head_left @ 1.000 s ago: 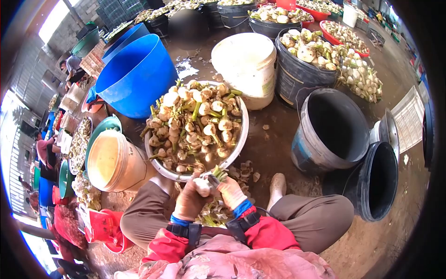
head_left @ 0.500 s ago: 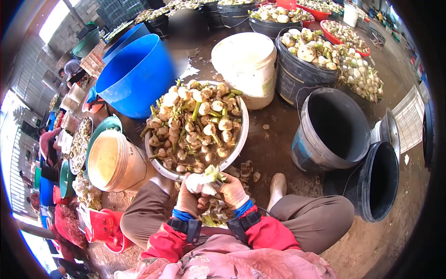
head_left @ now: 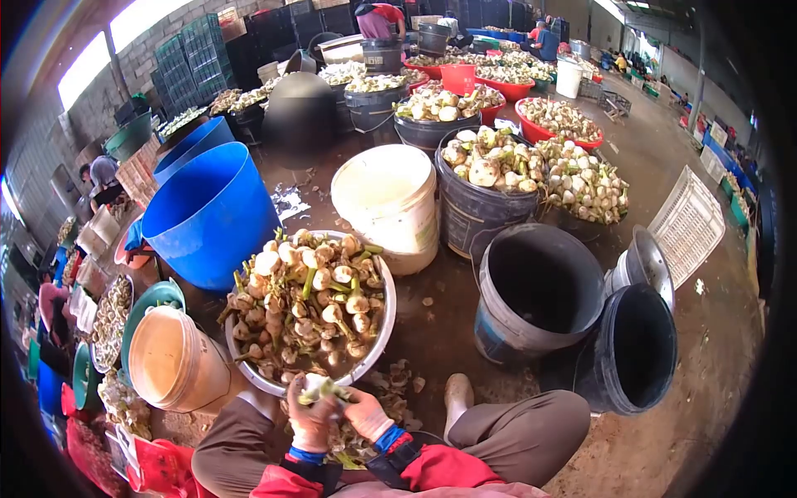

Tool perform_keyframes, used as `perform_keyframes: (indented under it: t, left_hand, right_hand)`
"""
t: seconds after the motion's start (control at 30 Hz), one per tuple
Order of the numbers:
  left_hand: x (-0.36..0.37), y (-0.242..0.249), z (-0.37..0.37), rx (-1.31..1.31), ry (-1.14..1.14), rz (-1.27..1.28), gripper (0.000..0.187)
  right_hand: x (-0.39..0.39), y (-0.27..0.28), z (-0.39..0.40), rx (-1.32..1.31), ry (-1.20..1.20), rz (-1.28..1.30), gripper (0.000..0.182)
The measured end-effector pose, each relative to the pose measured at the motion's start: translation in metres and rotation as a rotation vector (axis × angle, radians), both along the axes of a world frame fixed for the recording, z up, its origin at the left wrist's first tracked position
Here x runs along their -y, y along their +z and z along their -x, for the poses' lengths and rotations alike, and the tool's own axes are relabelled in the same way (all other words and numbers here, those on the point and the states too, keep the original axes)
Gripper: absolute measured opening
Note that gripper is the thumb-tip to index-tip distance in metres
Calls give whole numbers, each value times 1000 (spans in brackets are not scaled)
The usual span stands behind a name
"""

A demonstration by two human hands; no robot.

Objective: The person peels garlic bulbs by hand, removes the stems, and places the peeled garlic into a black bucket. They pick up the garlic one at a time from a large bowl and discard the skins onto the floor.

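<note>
My left hand (head_left: pixel 309 419) is closed round a white garlic bulb (head_left: pixel 315 383) with a green stem, at the near rim of a white basin (head_left: pixel 388 319). My right hand (head_left: pixel 365 412) is beside it, its fingers bent in at the stem; whether it grips anything is hidden by blur and overlap. Many garlic bulbs with stems (head_left: pixel 311 290) are heaped in the basin. Below my hands, peeled skins and leaves (head_left: pixel 353 444) lie between my legs.
Blue tub (head_left: pixel 212 216) behind left, cream bucket (head_left: pixel 162 361) at left, white bucket (head_left: pixel 386 203) beyond the basin. Dark buckets (head_left: pixel 540 282) (head_left: pixel 635 349) stand at right, a garlic-filled black bucket (head_left: pixel 486 207) behind them. Other people (head_left: pixel 544 43) are in the background.
The view has tilted up and shifted right, so things sit lower and further left. Both hands still are together at the garlic, with its green stem now turned lower, toward my right hand.
</note>
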State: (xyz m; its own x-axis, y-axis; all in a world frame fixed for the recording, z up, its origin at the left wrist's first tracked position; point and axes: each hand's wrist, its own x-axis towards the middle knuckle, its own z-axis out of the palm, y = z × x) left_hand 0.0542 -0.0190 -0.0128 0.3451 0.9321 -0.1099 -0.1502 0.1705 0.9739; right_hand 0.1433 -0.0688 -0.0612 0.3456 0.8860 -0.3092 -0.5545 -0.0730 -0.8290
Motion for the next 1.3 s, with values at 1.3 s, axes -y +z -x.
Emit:
perform_keyframes:
  t: [1.3]
  left_hand:
    - [-17, 2, 55, 415, -276, 407, 43]
  right_hand:
    - [-2, -50, -24, 199, -142, 0, 44]
